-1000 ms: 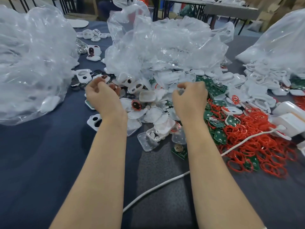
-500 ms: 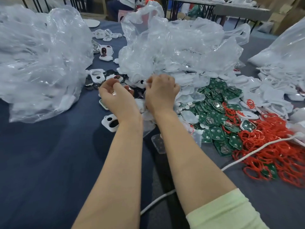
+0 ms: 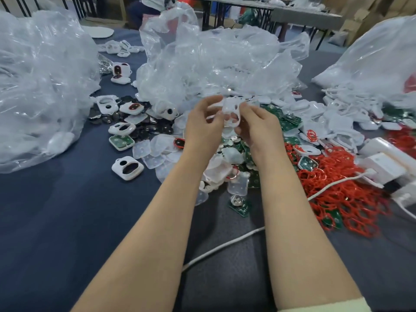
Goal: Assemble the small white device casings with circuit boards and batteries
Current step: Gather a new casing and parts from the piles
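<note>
Step in hand: I judge this is the start of one unit, with a bare white casing (image 3: 231,109) lifted and no board showing in it.
Left hand (image 3: 203,126): fingers curled round the casing's left edge.
Right hand (image 3: 258,127): pinches the casing's right side.
Where: held up over the parts heap, mid-desk (image 3: 56,210).
Next move: I expect to free one hand, reach right to the green circuit boards (image 3: 290,126), and seat one squarely in the casing.
</note>
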Action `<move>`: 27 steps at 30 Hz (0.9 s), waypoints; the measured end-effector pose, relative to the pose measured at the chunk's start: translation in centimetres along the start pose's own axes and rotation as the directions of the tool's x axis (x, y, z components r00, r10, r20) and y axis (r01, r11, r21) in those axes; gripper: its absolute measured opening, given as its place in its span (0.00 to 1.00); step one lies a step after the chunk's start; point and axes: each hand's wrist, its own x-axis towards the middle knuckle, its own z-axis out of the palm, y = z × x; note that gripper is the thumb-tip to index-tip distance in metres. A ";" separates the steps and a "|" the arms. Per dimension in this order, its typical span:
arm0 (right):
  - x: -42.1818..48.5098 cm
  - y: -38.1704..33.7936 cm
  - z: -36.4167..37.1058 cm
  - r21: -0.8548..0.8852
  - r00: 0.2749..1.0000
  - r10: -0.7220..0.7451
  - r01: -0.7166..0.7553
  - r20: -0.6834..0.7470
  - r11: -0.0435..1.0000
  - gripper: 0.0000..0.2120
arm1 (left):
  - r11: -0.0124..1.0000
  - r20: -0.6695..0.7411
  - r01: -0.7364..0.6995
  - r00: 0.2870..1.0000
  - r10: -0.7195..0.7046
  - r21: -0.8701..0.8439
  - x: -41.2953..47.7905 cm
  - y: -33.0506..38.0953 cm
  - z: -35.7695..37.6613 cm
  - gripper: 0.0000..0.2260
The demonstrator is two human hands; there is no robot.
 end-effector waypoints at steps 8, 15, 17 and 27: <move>0.2 0.0 -1.4 -0.089 0.999 0.008 -0.003 0.046 0.996 0.14 | 0.978 0.145 -0.056 0.989 0.027 0.200 0.6 -0.2 2.5 0.08; 0.3 -0.8 -6.8 -0.832 0.902 -0.250 -0.180 -0.353 0.525 0.11 | 0.982 0.012 0.188 0.982 -0.188 -0.027 0.3 -0.4 6.7 0.13; 0.2 -0.2 -7.5 -0.867 0.918 -0.097 -0.322 -0.384 0.379 0.17 | 0.963 0.041 0.245 0.969 -0.242 -0.113 0.3 -0.5 7.2 0.11; 0.2 0.4 -7.5 -0.851 0.884 -0.284 -0.201 -0.371 0.486 0.07 | 0.874 0.120 0.389 0.921 -0.370 -0.292 1.3 0.0 4.8 0.08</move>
